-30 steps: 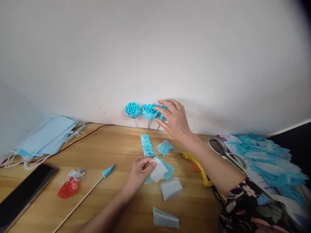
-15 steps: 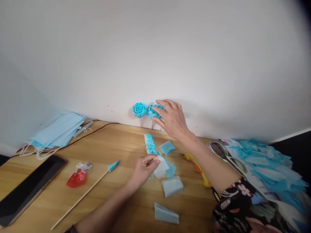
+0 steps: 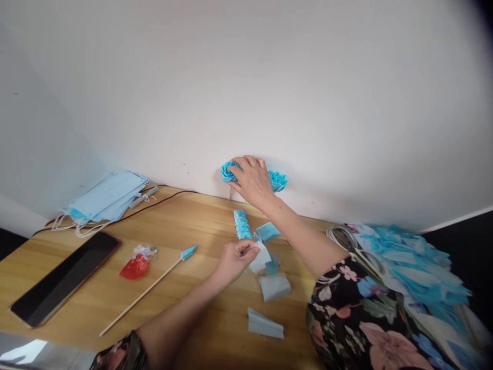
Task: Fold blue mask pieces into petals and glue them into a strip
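Note:
My left hand (image 3: 239, 258) is closed, pinching a small white piece of fabric (image 3: 260, 257) between thumb and fingers, low over the table. My right hand (image 3: 252, 177) reaches to the wall, fingers apart and curved, at the right side of a blue fabric flower (image 3: 228, 172) on a thin stick. It cannot be told whether the fingertips touch it. A second blue flower (image 3: 278, 181) shows right of my wrist; whatever stands between is covered by the hand. A pleated blue strip (image 3: 242, 224) lies just beyond my left hand, with loose blue pieces (image 3: 268, 232) beside it.
On the wooden table (image 3: 173, 308) lie a stick with a blue tip (image 3: 189, 252), a red packet (image 3: 136, 265) and a phone (image 3: 67, 277). Face masks (image 3: 106, 195) are stacked at back left. Scissors (image 3: 370, 257) and a blue fabric heap (image 3: 412, 262) are at right. Pale pieces (image 3: 275, 287) lie nearby.
My right hand has moved left along the flowers to the leftmost one, uncovering the right one. My left hand keeps its pinch on the fabric. The view has shifted, and my right sleeve now hides the glue gun.

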A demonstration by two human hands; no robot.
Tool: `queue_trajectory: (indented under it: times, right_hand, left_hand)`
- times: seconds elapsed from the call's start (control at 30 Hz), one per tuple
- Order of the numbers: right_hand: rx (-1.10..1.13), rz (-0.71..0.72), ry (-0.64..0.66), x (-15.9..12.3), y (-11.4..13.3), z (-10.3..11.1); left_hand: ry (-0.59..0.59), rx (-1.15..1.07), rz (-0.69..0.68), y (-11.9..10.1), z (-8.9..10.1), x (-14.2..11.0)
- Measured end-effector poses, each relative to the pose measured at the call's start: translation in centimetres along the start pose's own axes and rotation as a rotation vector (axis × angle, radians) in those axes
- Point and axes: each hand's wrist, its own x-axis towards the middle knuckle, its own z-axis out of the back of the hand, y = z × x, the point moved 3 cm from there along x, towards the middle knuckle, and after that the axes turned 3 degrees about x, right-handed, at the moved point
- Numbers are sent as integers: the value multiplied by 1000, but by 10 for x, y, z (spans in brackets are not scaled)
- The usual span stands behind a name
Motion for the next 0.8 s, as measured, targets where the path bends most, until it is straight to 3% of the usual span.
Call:
queue_trajectory:
  times: [0.13,0.23,0.37,0.43,0.57,0.67,0.8]
  right_hand:
    - [25,-26,-2,4,0,-3]
    - [120,-53,-65,-4,-2,12]
    - [372,-179,-200,-40,-12,39]
    - [552,-274,-235,-69,-15,41]
    - [938,-614,-229,-134,-12,18]
    - [1213,-806,-142,-170,1,-6]
    - [1481,-863,-29,-188,19,-23]
  left_hand:
    - [-20,-5,-27,-1,3,3]
    - [-41,-47,-38,-4,7,4]
    - [-50,-150,-21,-9,14,5]
    - [-44,-194,-29,-14,18,5]
    - [-51,-218,-53,-21,23,4]
    - [-25,-188,-66,-23,22,2]
    - [25,-155,-119,-24,20,0]
